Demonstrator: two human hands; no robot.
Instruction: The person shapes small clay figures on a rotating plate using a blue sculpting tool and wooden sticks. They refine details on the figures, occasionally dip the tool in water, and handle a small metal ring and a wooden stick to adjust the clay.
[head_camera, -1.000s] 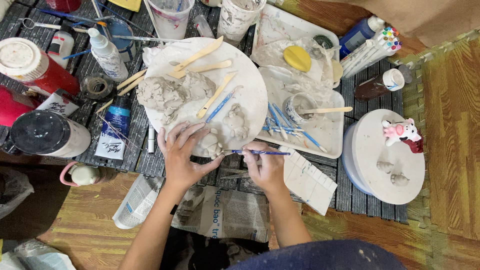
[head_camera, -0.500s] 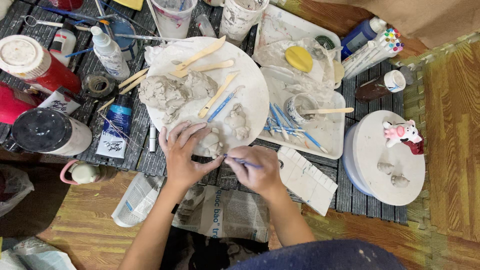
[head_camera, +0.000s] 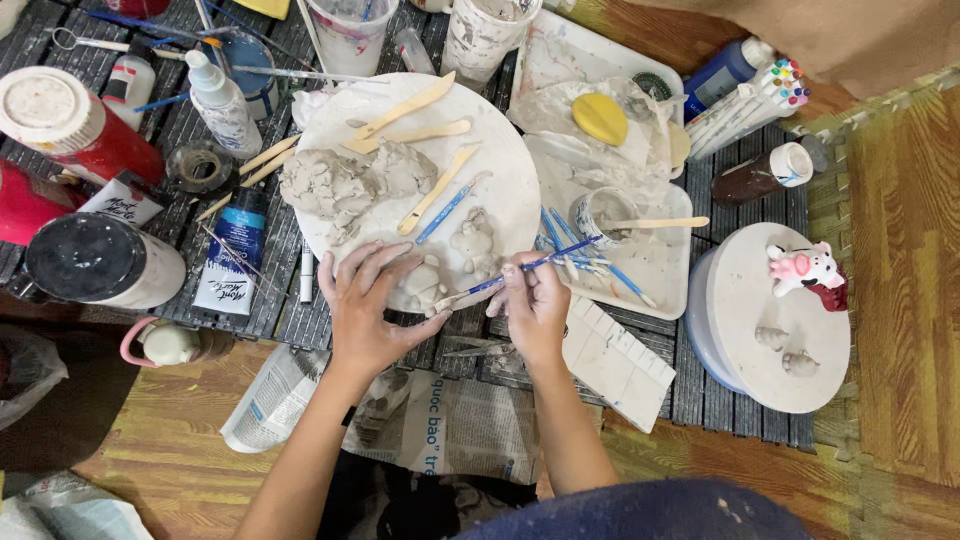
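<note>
**Close work at the edge of a crowded clay board**

Seen from my head camera, my left hand (head_camera: 365, 310) lies spread and open on the near rim of the round white board (head_camera: 510, 170), its fingertips cupping a small grey clay figure (head_camera: 422, 285). My right hand (head_camera: 532, 300) is closed around a blue-handled brush (head_camera: 515, 272), whose tip touches the figure. A second small clay figure (head_camera: 474, 240) stands just behind. Farther back on the board sit a lump of raw clay (head_camera: 345, 182) and wooden modelling sticks (head_camera: 425, 130). A white tray (head_camera: 640, 265) with a paint-smeared cup and more brushes crowds my right hand. Paint bottles and jars line the slatted surface (head_camera: 700, 385) at left. A painted pig figure (head_camera: 805, 268) stands well apart on another round board. Newspaper (head_camera: 440, 425) lies beneath my wrists.
</note>
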